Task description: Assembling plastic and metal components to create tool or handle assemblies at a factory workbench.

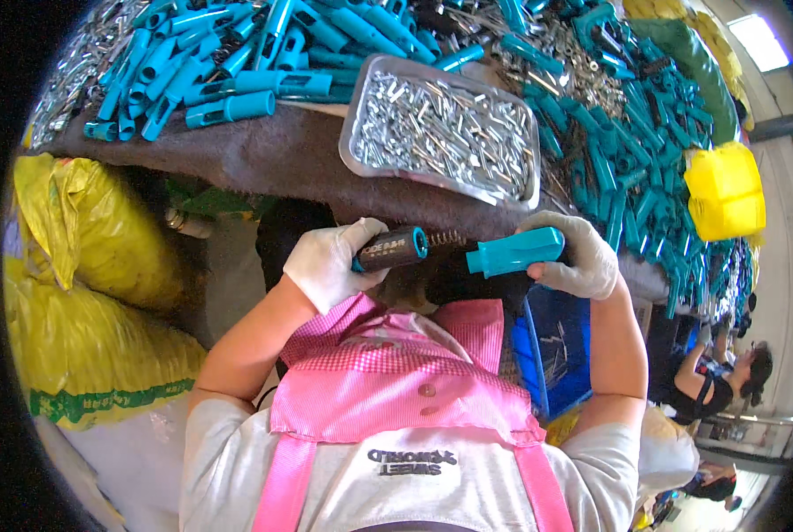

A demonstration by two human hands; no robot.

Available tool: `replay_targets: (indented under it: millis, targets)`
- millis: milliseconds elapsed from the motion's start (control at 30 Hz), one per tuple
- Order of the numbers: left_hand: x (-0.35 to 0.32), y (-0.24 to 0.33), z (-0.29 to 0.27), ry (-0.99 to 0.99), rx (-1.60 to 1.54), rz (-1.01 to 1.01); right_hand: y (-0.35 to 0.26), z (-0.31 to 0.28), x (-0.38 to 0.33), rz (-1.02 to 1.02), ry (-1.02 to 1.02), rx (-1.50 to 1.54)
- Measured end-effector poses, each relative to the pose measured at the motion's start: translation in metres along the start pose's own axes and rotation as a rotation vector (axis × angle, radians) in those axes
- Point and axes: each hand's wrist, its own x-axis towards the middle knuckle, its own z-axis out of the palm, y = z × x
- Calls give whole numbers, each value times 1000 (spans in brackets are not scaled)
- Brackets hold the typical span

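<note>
Gloved in white, my left hand [319, 266] is closed around a black cylindrical tool part [389, 252] with a teal rim at its right end. A thin coil spring [447, 238] sticks out past that rim toward the right. My right hand [584, 259], also gloved, grips a teal plastic housing piece [519, 252] by its wider end. The housing's narrow end points left at the spring, with a small gap between them. Both parts are held in front of the pink apron [405, 381], just off the table's near edge.
A metal tray [350, 146] full of small metal pins sits on the brown-covered table [237, 151]. Teal housings [228, 108] are heaped at left and right. Yellow sacks [104, 222] stand at left, a blue crate [522, 355] below my right hand, a yellow container [725, 191] at right.
</note>
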Motion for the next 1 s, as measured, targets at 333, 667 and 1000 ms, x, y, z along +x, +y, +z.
replay_targets:
  millis: [333,667,1000]
  targets:
    - [-47,11,12,-323,-81,-134,-4,39,-31,52,9,-29]
    - [-68,-7,63,-866,-465,-259,9,104,-23,-443,-184,-475]
    - [-72,-29,90,-1025,-749,-306,17,107,-17,-917,-39,-871]
